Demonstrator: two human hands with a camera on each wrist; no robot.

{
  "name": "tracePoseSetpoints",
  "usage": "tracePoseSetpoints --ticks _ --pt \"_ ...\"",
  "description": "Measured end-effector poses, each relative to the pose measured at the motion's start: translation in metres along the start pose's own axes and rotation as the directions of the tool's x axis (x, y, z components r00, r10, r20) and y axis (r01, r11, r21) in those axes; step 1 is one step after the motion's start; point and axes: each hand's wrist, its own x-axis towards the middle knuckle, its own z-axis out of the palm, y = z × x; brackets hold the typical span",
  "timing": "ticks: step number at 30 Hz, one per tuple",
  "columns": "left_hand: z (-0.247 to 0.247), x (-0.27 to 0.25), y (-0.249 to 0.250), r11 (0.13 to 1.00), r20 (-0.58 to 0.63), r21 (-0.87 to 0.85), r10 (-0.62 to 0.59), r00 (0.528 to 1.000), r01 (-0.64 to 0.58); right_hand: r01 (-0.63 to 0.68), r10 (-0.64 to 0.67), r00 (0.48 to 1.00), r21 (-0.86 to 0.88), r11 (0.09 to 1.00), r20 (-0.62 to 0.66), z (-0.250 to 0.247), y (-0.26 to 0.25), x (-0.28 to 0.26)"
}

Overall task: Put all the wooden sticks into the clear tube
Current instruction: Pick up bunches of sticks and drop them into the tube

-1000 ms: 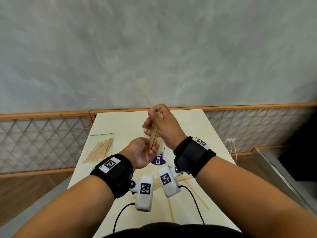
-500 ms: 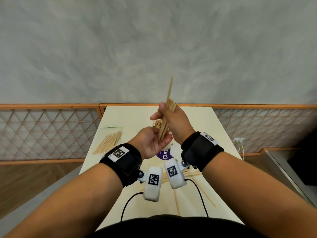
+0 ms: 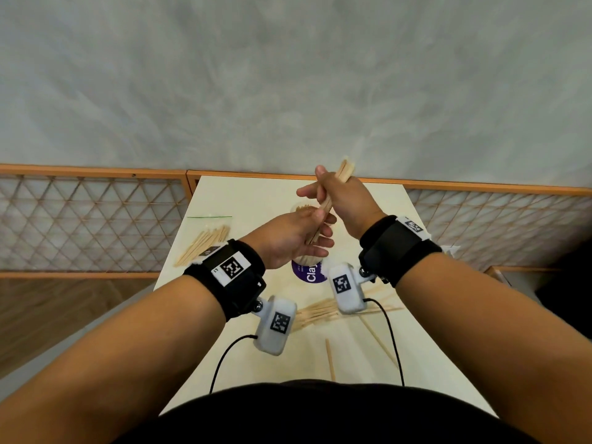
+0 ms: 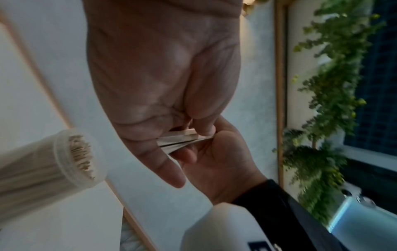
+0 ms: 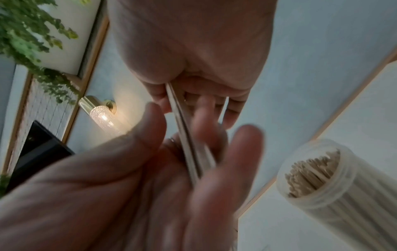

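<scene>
Readable text first: purple label (image 3: pixel 309 274) at the clear tube's base shows "Clay", rest hidden by the left hand (image 3: pixel 290 240). Clear tube (image 5: pixel 335 183) stands on the cream table (image 3: pixel 253 200), open mouth up, packed with pale thin wooden sticks, just beyond both hands. Right hand (image 3: pixel 347 203) pinches a small bundle of sticks (image 3: pixel 333 193), fingers curled round it, bundle tilted with its top end above the knuckles. Left hand is loosely open, palm up, fingers spread, the bundle's lower end resting in it. Loose sticks (image 3: pixel 320 312) lie scattered on the table near the person; another pile of sticks (image 3: pixel 205 240) lies on a clear bag at left.
</scene>
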Motion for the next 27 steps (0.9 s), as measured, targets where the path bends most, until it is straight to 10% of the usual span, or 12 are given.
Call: tracePoseSetpoints --ticks 7,17,22,27 --pt "-0.013 0.014 0.000 0.953 -0.067 0.301 0.046 0.997 -0.024 0.136 -0.135 0.991 -0.058 0.989 0.011 -0.030 -0.017 0.026" --pt "-0.037 0.038 -0.005 0.980 -0.064 0.196 -0.023 0.998 0.036 0.096 0.004 0.952 -0.310 0.946 0.307 -0.056 -0.043 0.054" --pt "-0.045 0.055 -0.016 0.970 -0.099 0.238 -0.028 0.995 0.051 0.092 0.026 0.976 -0.512 0.854 0.218 -0.050 -0.031 0.069" --pt "-0.072 0.078 -0.046 0.723 -0.361 0.667 0.104 0.927 0.179 0.069 0.001 0.995 -0.692 0.719 0.101 -0.055 -0.014 0.097"
